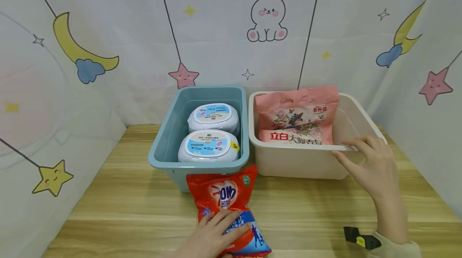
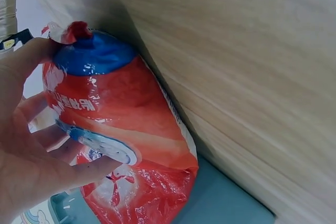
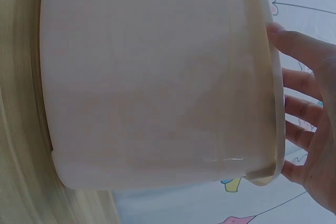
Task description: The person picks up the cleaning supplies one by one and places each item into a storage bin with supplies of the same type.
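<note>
A red and blue OMO laundry powder bag (image 1: 225, 194) lies on the table in front of the teal bin (image 1: 154, 154). My left hand (image 1: 213, 234) holds this bag near its lower end; in the left wrist view the thumb is at the bag's end and the fingers (image 2: 94, 171) spread along its side. At the front rim of the cream bin (image 1: 299, 162), toward the right, my right hand (image 1: 375, 162) grips the edge. In the right wrist view its thumb (image 3: 294, 43) touches the rim, with the other fingers over the far side.
Two white boxes with blue labels, a front box (image 1: 207, 146) and a rear box (image 1: 213, 115), sit inside the teal bin. A pink laundry powder bag (image 1: 299, 117) leans in the cream bin. Behind both bins hangs a patterned curtain (image 1: 223, 29). Everything stands on a wooden table (image 1: 119, 210).
</note>
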A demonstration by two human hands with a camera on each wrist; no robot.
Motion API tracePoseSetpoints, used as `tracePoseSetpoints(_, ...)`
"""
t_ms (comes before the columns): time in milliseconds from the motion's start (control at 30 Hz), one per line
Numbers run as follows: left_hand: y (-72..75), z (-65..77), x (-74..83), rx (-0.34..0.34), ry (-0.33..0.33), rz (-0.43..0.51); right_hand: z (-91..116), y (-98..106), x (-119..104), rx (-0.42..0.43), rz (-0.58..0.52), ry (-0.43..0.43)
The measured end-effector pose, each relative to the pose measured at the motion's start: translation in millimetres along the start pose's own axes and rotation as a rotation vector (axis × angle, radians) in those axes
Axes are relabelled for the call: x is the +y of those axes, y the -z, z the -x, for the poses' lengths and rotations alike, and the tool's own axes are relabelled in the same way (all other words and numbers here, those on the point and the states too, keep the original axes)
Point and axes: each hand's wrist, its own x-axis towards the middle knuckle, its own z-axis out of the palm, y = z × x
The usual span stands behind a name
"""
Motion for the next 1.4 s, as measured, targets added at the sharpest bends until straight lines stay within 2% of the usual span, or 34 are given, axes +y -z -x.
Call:
tracePoseSetpoints(333,-2.2,-3.5,4.4,-0.029,0.020,-0.002,1,-2,2,0.010,0.000,0.014)
tracePoseSetpoints(567,-7.4,-6.6,7.2,-0.055,0.039,-0.044,-1,-2,2,0.025,0.009,0.016)
tracePoseSetpoints(1167,-13.9,-6.0,15.3,-0.055,0.092,-0.096,1,-2,0,0.010,0.020,0.017)
tracePoseSetpoints(1400,-12.2,-6.1,12.2,-0.015,0.078,-0.092,1,-3,1,0.017,0.028,0.021)
